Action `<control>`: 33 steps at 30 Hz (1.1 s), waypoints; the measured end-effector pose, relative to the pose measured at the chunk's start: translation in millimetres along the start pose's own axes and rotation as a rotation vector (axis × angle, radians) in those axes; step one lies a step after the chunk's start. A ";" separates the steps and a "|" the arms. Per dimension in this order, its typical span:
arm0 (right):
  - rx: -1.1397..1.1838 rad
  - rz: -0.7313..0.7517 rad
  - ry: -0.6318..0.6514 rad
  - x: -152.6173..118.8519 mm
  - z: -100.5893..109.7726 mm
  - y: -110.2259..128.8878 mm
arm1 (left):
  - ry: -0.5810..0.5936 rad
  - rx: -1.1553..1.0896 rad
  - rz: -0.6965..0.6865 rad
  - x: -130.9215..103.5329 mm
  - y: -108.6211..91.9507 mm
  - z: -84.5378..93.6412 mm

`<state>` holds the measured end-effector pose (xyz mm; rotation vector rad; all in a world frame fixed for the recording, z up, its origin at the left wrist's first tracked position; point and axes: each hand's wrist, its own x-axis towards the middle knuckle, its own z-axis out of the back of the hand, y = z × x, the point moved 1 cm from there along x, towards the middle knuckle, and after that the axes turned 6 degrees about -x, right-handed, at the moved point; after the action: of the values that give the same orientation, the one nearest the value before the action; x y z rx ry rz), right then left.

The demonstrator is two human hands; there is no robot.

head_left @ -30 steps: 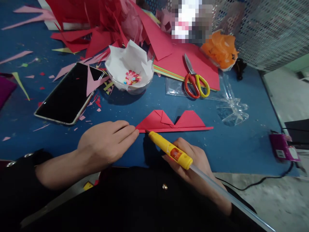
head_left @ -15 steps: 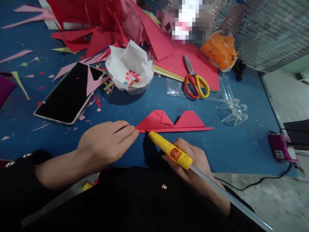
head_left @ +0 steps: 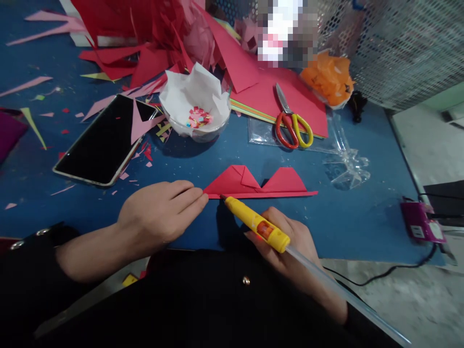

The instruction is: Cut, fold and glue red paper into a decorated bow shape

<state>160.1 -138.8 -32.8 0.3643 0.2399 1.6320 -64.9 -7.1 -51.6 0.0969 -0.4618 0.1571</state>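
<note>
A folded red paper with two raised peaks and a narrow strip along its near edge lies on the blue table. My left hand rests flat at its left end, fingers stretched out together and fingertips touching the paper. My right hand is wrapped round a yellow hot glue gun, whose long clear glue stick sticks out of the back. The gun's dark nozzle points at the near strip, close to my left fingertips. My right hand's grip is partly hidden behind the gun.
Beyond the paper are a white-lined bowl of paper bits, red-and-yellow scissors on red sheets, and a phone. Red scraps heap at the back left. A purple box with cables sits at the right edge.
The glue gun's nozzle has shifted slightly to the right along the paper's near strip. My left hand stays at the paper's left end.
</note>
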 end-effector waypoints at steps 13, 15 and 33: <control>0.134 -0.073 -0.007 -7.3 2.3 -7.6 | -0.054 0.003 0.045 2.4 1.0 -5.1; 0.105 -0.060 0.008 -7.3 3.0 -7.3 | -0.024 -0.012 0.056 4.9 0.8 -3.0; -0.382 -0.564 -0.415 -19.6 82.5 -166.9 | 0.049 -0.069 0.165 6.0 11.1 2.7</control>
<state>346.7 -147.3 -19.6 0.2974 -0.2650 0.9875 -62.7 4.2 -45.8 -0.0124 -0.4255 0.3044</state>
